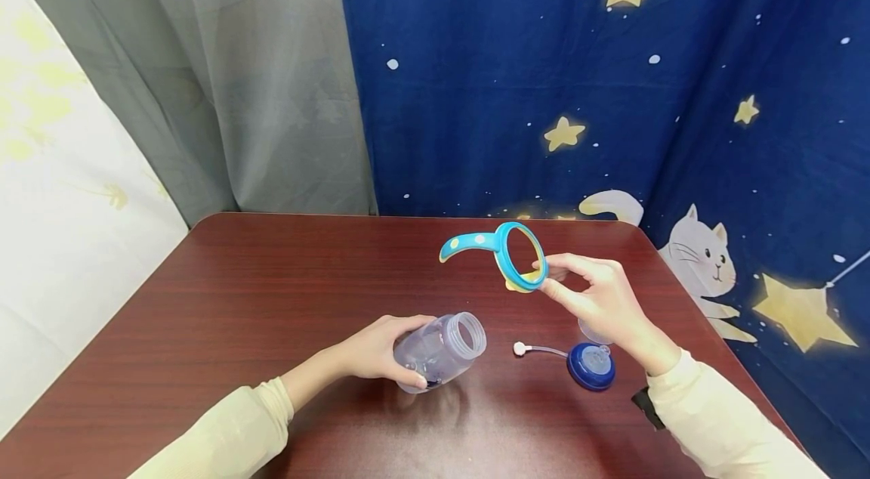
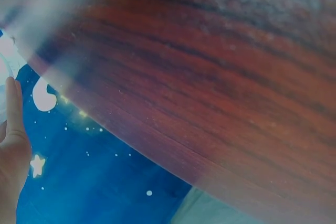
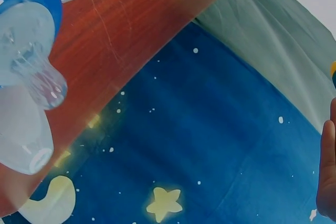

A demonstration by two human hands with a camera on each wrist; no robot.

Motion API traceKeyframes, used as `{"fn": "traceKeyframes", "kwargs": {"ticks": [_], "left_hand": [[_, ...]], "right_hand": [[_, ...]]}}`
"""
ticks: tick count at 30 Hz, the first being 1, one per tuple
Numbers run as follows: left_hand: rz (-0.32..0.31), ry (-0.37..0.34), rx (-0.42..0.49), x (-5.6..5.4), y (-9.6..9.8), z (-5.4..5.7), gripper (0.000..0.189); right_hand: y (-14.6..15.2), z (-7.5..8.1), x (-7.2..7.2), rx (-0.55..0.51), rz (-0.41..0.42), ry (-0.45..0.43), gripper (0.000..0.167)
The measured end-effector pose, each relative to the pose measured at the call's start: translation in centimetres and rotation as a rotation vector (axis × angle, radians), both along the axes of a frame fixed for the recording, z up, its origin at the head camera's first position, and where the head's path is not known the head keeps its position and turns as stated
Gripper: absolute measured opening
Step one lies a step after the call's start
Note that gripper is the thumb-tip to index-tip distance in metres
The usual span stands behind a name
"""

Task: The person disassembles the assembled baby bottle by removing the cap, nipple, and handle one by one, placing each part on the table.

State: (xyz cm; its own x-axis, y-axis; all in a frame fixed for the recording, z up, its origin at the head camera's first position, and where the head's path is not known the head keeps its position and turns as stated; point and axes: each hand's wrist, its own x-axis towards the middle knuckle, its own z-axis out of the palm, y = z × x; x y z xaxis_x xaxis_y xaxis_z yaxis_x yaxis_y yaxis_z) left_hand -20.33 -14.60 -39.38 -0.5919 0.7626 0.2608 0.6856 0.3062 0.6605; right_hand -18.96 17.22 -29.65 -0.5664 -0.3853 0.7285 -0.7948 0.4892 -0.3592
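Note:
My left hand [image 1: 381, 348] grips a clear baby bottle [image 1: 435, 358] with no lid on it, tilted so its threaded mouth points up and to the right. Fingers and thumb wrap round the bottle's body. Higher up, over the right part of the table, my right hand [image 1: 598, 301] pinches a blue and yellow bottle handle ring [image 1: 504, 252] at its edge, with one curved handle pointing left. Below that hand lies a blue bottle cap with a nipple [image 1: 591, 367], and a thin straw with a white weighted end [image 1: 520, 348] runs left from it.
The dark red wooden table [image 1: 306, 275] spans the front. A clear dome cover [image 3: 23, 129] stands beside the nipple cap. A small black object [image 1: 646, 407] sits by the right sleeve. Behind the table hang grey and blue star-patterned curtains [image 1: 476, 86].

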Motion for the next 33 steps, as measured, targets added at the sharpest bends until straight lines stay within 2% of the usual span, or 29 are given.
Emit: {"fn": "traceKeyframes", "kwargs": {"ticks": [7,19,33], "left_hand": [[0.002,0.002,-0.005,0.1,0.1,0.0,0.071],[-0.001,-0.008,-0.001,0.1,0.2,0.2,0.07],[-0.007,-0.008,0.003,0.1,0.3,0.0,0.07]], "right_hand": [[0.2,0.6,-0.2,-0.004,-0.017,0.039,0.036],[0.3,2.1,-0.4,-0.017,0.0,0.1,0.036],[0.6,2.9,-0.4,-0.034,-0.082,0.076,0.034]]}}
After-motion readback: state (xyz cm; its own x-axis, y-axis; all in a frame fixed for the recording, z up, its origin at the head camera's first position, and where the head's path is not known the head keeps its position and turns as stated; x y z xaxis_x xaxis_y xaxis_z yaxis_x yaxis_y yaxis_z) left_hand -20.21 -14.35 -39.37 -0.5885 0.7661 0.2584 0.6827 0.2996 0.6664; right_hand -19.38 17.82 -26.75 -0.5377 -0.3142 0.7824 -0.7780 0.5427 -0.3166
